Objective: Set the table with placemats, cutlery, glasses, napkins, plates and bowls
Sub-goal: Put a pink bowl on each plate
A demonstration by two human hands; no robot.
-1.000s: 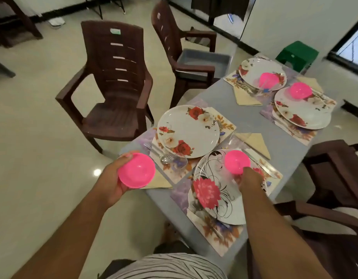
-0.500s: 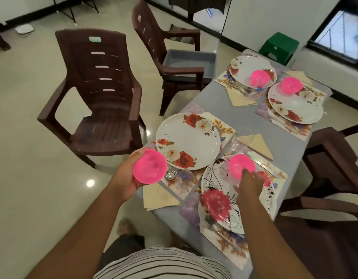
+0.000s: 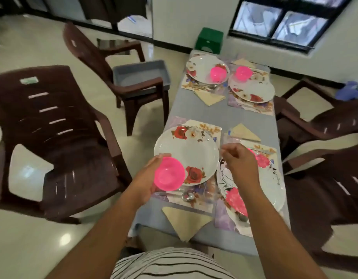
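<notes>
My left hand [image 3: 147,179] grips a pink bowl [image 3: 169,173] from its left side and holds it over the near edge of the rose-patterned plate [image 3: 187,151] at the near-left setting. My right hand [image 3: 241,161] hovers with loosely curled fingers over the black-and-pink flowered plate [image 3: 275,188]. It holds nothing. Behind its knuckles only a sliver of another pink bowl [image 3: 253,152] shows. At the far end, two plates each carry a pink bowl [image 3: 218,73] [image 3: 243,72]. Folded beige napkins [image 3: 186,220] [image 3: 244,132] and a spoon [image 3: 187,196] lie beside the floral placemats [image 3: 206,127].
Brown plastic chairs stand on the left [image 3: 59,137] and right [image 3: 325,125] of the narrow grey table [image 3: 224,117]. A grey tub [image 3: 142,74] sits on the far-left chair. A green stool [image 3: 209,40] stands beyond the table's far end.
My left hand has carried the pink bowl rightward, from off the table's edge to over the rose plate. My right hand has lifted off the bowl on the flowered plate.
</notes>
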